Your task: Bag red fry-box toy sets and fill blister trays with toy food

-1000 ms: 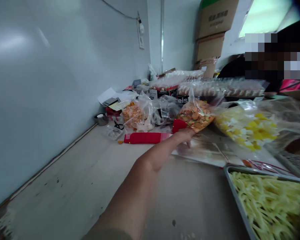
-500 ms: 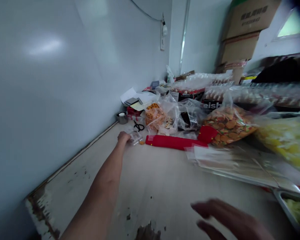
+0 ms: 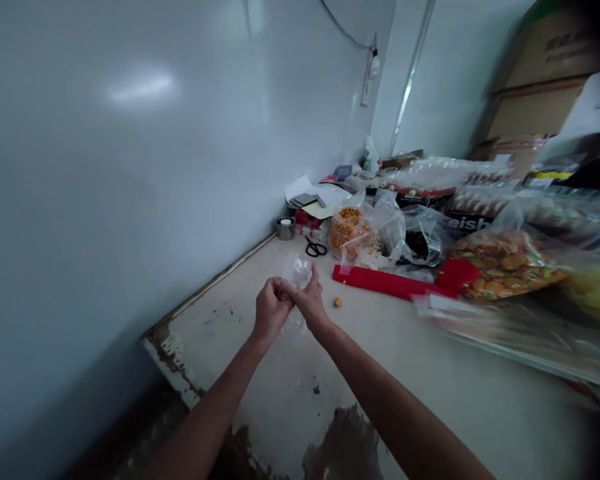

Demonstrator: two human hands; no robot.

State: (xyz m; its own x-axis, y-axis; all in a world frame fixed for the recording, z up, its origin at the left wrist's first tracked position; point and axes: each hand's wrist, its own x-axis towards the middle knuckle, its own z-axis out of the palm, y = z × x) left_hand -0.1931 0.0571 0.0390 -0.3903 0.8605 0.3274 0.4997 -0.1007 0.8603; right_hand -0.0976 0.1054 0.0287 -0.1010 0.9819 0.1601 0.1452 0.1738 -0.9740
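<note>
A small clear plastic bag [image 3: 298, 267] hangs crinkled above the near left of the table, its lower part showing under the hands. My left hand [image 3: 271, 312] is closed on it from the left. From the right, my right hand [image 3: 307, 300] pinches the same plastic, thumb against the left fingers, with the index finger pointing up along it. A small round tan piece [image 3: 337, 302] lies on the table just right of my hands. Behind them rest black-handled scissors [image 3: 315, 247] and a roll of tape [image 3: 285, 229].
A red cloth strip [image 3: 385, 282] lies across the table behind, to the right. Bags of orange snacks [image 3: 350, 233], round crackers [image 3: 510, 257] and yellow pieces [image 3: 593, 287] stand beyond. Flat plastic sleeves [image 3: 510, 333] lie at right. A wall [image 3: 130, 200] borders the table's left side.
My left hand has lifted the clear plastic bag from the table and drawn it nearer. The right hand has come over from the lower right and taken hold too. The view has turned left.
</note>
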